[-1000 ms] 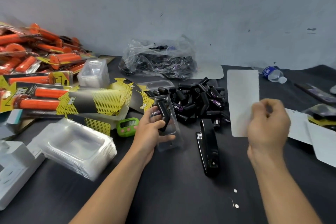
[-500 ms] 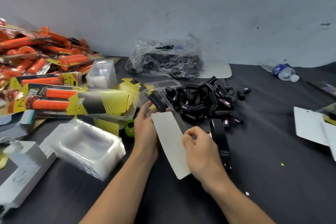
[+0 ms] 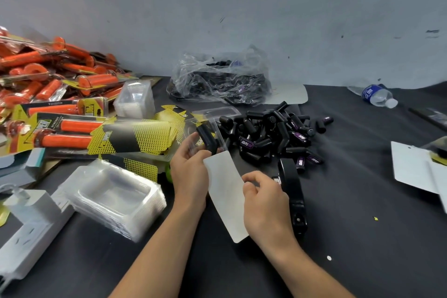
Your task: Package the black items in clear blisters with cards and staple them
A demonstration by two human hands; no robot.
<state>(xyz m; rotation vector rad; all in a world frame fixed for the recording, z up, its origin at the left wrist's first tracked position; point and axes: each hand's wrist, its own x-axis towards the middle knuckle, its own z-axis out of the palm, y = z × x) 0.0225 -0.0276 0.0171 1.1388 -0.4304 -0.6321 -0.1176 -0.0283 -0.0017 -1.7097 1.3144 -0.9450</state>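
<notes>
My left hand (image 3: 189,172) grips a clear blister (image 3: 205,133) with a black item (image 3: 208,139) inside, tilted up above the dark table. My right hand (image 3: 266,205) pinches a white card (image 3: 226,191) by its right edge; the card's upper end meets the blister's lower end by my left thumb. A pile of loose black items (image 3: 273,133) lies just behind. A black stapler (image 3: 291,191) rests on the table right of my right hand, partly hidden by it.
A stack of clear blisters (image 3: 113,196) sits at the left, yellow-black cards (image 3: 135,138) and orange packaged grips (image 3: 60,94) behind it. A plastic bag of black items (image 3: 220,80) stands at the back. White cards (image 3: 416,169) lie far right, a water bottle (image 3: 377,95) behind.
My right hand brought the white card from the right side over to the blister in my left hand. The blister has tilted up and the card's end now meets it.
</notes>
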